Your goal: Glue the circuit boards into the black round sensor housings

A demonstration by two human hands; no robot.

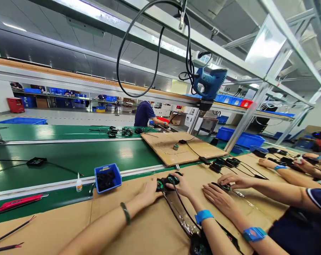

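Smooth tan cardboard (70, 217); left hand (149, 191), right hand (184, 186) both pinching rounded black parts (172, 179).

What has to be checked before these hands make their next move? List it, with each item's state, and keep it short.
1. Left hand on the black-and-green parts: ok, its fingers are at their left side.
2. Right hand on the parts: ok, from the right.
3. Parts properly fitted together: cannot tell, fingers cover too much.
4. Blue bin stocked: ok, dark pieces lie inside.
5. Small white bottle upright: ok, it stands left of the bin.
6. Generous elbow room on the right: not ok, I'd judge; a co-worker's hand rests close to the right forearm.
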